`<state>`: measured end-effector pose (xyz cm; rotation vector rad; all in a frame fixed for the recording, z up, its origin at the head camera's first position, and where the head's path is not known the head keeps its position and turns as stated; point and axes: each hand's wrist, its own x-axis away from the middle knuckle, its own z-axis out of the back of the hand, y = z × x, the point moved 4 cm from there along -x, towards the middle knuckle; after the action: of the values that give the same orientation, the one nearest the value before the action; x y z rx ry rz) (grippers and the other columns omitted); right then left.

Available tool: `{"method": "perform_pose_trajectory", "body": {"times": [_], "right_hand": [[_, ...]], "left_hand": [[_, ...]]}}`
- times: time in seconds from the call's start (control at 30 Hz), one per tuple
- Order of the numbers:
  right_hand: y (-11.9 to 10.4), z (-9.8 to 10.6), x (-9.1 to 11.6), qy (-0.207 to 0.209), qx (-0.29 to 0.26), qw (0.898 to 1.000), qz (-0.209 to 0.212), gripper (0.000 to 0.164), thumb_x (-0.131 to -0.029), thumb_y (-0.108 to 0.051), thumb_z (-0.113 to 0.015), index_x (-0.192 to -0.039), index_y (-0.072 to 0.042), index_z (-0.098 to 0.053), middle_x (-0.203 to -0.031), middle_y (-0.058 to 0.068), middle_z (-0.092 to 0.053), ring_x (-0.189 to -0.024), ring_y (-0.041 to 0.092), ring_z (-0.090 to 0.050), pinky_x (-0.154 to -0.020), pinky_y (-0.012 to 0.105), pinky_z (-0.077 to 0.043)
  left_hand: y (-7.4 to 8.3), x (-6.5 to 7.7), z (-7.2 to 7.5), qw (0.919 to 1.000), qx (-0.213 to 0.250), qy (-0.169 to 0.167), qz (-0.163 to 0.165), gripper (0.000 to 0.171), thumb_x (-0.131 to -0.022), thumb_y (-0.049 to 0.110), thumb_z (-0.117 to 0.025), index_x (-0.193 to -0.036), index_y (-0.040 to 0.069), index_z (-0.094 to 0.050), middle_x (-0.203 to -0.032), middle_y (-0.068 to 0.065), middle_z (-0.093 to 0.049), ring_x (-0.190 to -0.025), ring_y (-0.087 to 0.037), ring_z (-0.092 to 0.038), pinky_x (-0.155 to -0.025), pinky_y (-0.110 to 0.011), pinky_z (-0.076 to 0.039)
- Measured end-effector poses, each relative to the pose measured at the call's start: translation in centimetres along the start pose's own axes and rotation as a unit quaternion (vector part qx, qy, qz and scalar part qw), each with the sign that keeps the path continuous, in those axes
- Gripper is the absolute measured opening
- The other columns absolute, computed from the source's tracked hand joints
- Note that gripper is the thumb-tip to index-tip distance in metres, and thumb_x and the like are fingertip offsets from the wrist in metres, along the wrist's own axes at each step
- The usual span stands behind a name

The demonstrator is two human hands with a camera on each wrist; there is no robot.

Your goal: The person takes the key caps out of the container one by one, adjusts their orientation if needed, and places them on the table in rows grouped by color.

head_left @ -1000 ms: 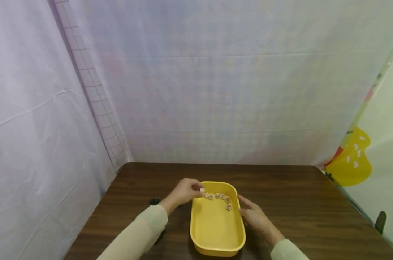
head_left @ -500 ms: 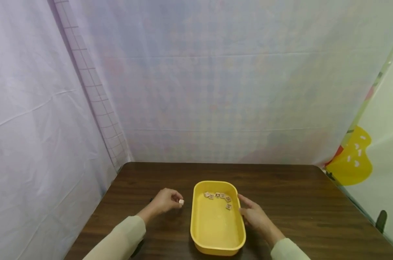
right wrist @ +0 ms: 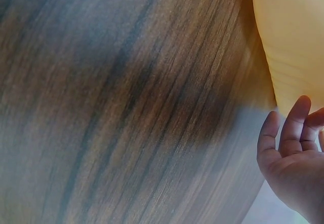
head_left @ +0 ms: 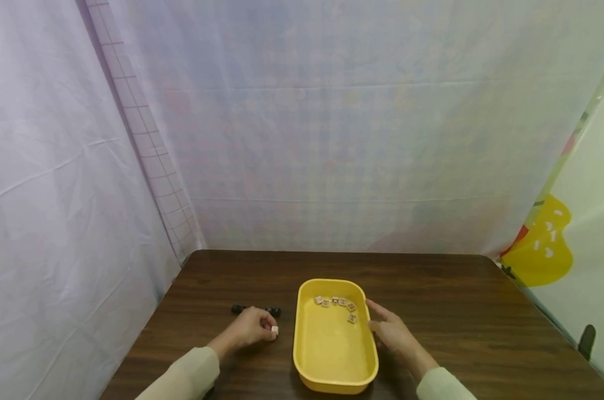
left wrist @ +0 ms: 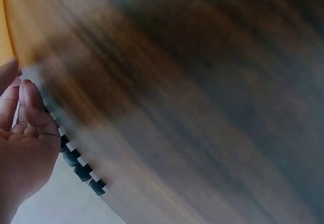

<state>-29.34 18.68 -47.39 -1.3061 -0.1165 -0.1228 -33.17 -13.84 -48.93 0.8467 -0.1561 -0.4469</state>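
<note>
My left hand pinches a small pale block between thumb and fingertips, low over the table to the left of the yellow tray. In the left wrist view, the left hand has its fingers bent together, and the block is mostly hidden. Several small pale square tiles with dark marks lie inside the tray along its far end and right side. My right hand rests against the tray's right wall. Seen from the right wrist, its fingers are loosely extended along the outside.
Just beyond the left hand lies a row of small black pieces, partly hidden by that hand. From the left wrist the row looks black and white. The dark wooden table meets a pale curtain at its far edge.
My left hand has carried the small block out over the tray's left rim, then left and nearer to me. The black row has come into view. The right hand and tray stay put.
</note>
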Motion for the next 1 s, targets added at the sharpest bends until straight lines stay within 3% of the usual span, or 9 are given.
{"method": "perform_pose_trajectory", "body": {"times": [0.37,0.6,0.87,1.0], "right_hand": [[0.06,0.08,-0.01,0.006,0.004,1.000,0.001,0.058,-0.093,-0.002,-0.053,-0.149,-0.001,-0.040,-0.090,0.011,-0.065,-0.064,0.017,-0.055,-0.056,0.031,-0.048],[0.05,0.07,-0.05,0.012,0.016,1.000,0.000,0.059,-0.092,-0.001,-0.053,-0.149,-0.003,-0.041,-0.061,0.002,-0.050,-0.046,0.011,-0.037,-0.046,0.024,-0.037],[0.12,0.06,-0.01,0.006,0.006,1.000,-0.006,0.059,-0.092,-0.001,-0.053,-0.150,-0.003,-0.041,-0.063,0.002,-0.050,-0.050,0.012,-0.040,-0.049,0.026,-0.041],[0.18,0.05,-0.08,0.006,0.007,1.000,-0.002,0.060,-0.091,-0.002,-0.054,-0.150,-0.003,-0.040,-0.071,0.006,-0.056,-0.057,0.015,-0.048,-0.053,0.029,-0.045]], "left_hand": [[-0.31,0.34,-0.60,0.9998,-0.012,-0.016,0.002,0.013,-0.077,0.008,-0.083,-0.085,0.009,-0.073,-0.073,0.006,-0.058,-0.068,-0.009,-0.052,-0.060,-0.024,-0.044],[-0.34,0.36,-0.61,0.9998,-0.012,-0.016,0.006,0.014,-0.077,0.007,-0.082,-0.086,0.008,-0.072,-0.073,0.005,-0.058,-0.068,-0.010,-0.052,-0.059,-0.024,-0.043],[-0.19,0.58,-0.46,0.9998,-0.011,-0.015,0.006,0.021,-0.075,0.005,-0.083,-0.093,0.006,-0.071,-0.075,0.003,-0.058,-0.069,-0.011,-0.052,-0.060,-0.025,-0.043],[-0.10,0.72,-0.26,0.9999,0.002,-0.017,0.001,0.024,-0.076,0.005,-0.083,-0.096,0.005,-0.071,-0.076,0.002,-0.058,-0.069,-0.013,-0.053,-0.059,-0.026,-0.044]]}}
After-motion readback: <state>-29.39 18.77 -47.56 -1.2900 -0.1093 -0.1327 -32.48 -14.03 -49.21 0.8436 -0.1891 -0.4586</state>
